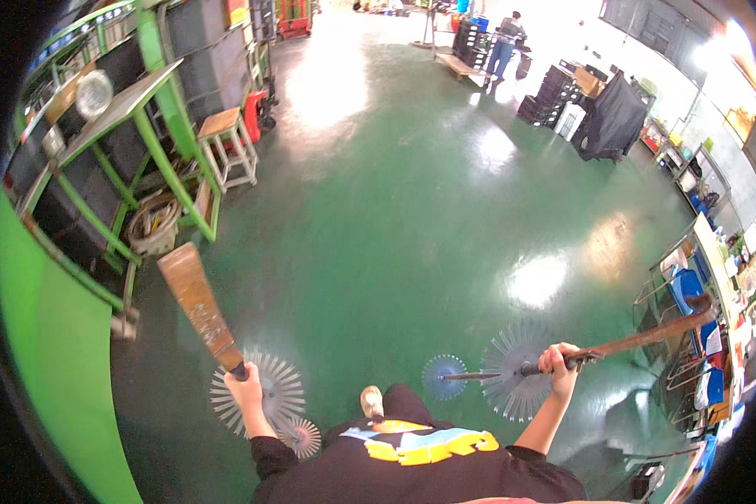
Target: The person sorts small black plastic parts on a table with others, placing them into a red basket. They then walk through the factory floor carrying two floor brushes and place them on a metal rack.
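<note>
My left hand (245, 393) is closed round the dark grip of a broad, flat, brown blade-like tool (195, 294) that points up and away to the left. My right hand (558, 361) grips a long, narrow brown tool with a hooked end (647, 334), pointing out to the right. Behind my left hand show a large pale disc of radial slats (284, 388) and a smaller reddish one (302, 438). By my right hand are a large grey slatted disc (511, 382) and a small bluish disc (443, 388), with a thin rod between. Whether discs and tools are joined, I cannot tell.
A green-framed bench (134, 101) stands at the left, with a wooden-topped stool (220, 126) and a bin (153, 227). Stacked black crates (554, 92) and a dark covered object (613, 118) are far right. A person (504, 46) stands beyond. Blue chairs (687, 290) line the right.
</note>
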The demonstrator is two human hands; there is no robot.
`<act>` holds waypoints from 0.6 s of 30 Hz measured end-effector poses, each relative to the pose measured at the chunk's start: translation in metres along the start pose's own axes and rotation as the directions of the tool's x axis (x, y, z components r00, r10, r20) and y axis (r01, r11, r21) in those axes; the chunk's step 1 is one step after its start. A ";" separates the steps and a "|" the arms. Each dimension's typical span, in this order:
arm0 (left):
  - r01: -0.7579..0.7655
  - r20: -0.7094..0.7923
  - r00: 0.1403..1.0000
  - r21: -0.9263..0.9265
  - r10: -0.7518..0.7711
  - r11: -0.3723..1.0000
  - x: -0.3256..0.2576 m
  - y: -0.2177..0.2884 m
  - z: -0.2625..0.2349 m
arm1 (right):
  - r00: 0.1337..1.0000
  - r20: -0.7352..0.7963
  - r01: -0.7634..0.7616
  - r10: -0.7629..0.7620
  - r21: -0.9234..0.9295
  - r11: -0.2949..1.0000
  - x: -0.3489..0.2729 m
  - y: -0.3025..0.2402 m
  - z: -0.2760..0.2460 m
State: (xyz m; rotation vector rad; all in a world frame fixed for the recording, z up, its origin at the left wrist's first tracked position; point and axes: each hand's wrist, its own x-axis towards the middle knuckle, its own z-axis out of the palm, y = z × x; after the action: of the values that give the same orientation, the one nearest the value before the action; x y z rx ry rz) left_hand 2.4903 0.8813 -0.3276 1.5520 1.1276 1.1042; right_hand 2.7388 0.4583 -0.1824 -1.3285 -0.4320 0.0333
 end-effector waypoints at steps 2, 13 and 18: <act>0.065 0.089 0.995 -0.135 -0.053 0.989 0.042 0.025 0.032 | 0.990 -0.135 0.030 -0.037 -0.052 0.998 0.032 0.015 0.008; -0.116 -0.181 0.982 -0.389 0.047 0.914 0.270 0.097 0.265 | 0.948 -0.313 -0.109 0.052 -0.166 0.980 0.303 0.134 0.047; -0.214 -0.237 0.963 -0.386 0.127 0.897 0.345 0.129 0.358 | 0.961 -0.225 -0.221 0.163 -0.264 0.939 0.443 0.192 0.090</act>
State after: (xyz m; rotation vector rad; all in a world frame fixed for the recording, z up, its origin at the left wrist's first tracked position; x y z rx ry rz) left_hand 2.9231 1.1372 -0.2227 1.2397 0.8280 1.5421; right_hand 3.1594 0.7089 -0.2216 -1.6411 -0.1355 0.0001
